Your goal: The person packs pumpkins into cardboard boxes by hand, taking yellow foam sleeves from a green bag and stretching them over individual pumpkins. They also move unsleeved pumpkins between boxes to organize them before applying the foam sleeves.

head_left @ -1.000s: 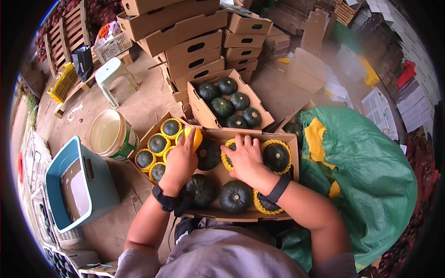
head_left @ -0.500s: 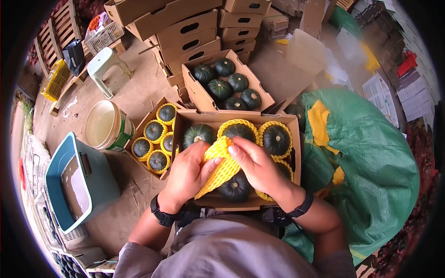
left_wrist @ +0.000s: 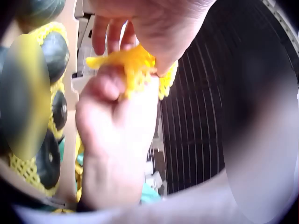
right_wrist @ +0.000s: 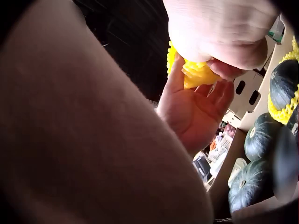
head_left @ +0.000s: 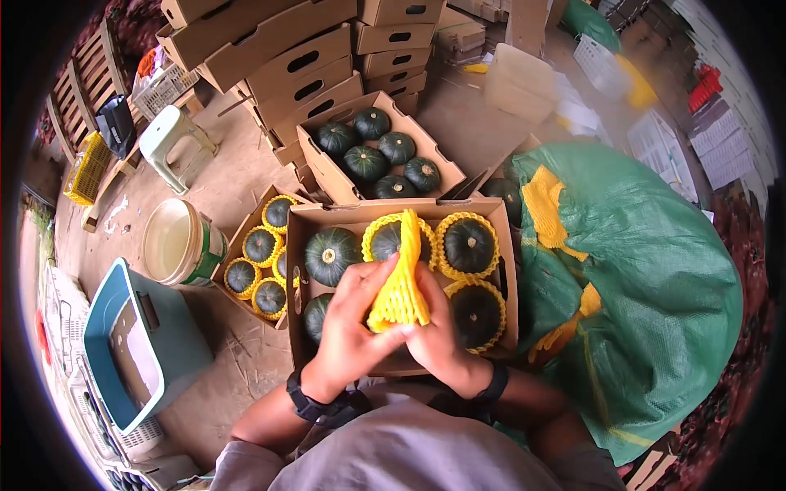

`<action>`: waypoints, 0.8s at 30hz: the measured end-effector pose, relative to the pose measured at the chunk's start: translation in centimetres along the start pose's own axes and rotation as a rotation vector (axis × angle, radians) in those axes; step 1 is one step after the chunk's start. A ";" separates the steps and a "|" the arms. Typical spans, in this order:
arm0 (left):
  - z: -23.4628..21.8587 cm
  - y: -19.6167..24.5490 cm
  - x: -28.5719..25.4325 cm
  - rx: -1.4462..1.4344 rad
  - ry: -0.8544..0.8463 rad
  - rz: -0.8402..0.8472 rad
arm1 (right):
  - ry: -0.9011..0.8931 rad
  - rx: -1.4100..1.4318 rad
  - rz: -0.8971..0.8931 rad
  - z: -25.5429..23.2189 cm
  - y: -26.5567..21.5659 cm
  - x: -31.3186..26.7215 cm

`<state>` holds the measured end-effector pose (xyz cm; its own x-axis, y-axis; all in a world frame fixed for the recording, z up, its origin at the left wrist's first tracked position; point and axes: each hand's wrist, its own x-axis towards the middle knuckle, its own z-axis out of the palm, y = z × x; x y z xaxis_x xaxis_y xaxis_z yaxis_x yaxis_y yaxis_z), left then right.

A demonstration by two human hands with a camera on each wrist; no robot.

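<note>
Both hands hold a yellow foam net (head_left: 399, 296) above the large cardboard box (head_left: 297, 270). The left hand (head_left: 350, 327) grips its left side and the right hand (head_left: 438, 327) its right side, thumbs near the lower edge. In the left wrist view the net (left_wrist: 135, 65) lies between the two hands; the right wrist view shows the net (right_wrist: 198, 74) too. Below, a bare dark green squash (head_left: 332, 255) sits at the box's upper left, another bare squash (head_left: 318, 317) under it. Netted squashes (head_left: 467, 245) stand at the right; the hands hide the lower middle.
A smaller box (head_left: 221, 274) of netted squashes stands left, a box of bare squashes (head_left: 366, 164) behind. Stacked cartons (head_left: 299, 61) rise farther back. A green sack (head_left: 647, 303) with yellow nets (head_left: 547, 213) lies right; a blue tub (head_left: 176, 327) and a bucket (head_left: 170, 244) stand left.
The hands have gone from the box's squashes to holding the net together over the box. The net's narrow end now points up and away, and one more squash at the upper middle has a net round it.
</note>
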<state>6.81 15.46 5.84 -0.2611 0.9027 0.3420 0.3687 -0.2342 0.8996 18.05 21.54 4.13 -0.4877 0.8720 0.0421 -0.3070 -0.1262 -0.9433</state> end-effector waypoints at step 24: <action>-1.6 -1.2 -1.7 -1.164 -0.195 -0.449 | -0.113 0.383 0.473 -3.3 -6.4 2.0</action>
<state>5.38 13.67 4.62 0.0130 0.9999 -0.0113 -0.7462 0.0172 0.6655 21.70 25.64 9.17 -0.7200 0.6271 -0.2973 -0.2977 -0.6660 -0.6840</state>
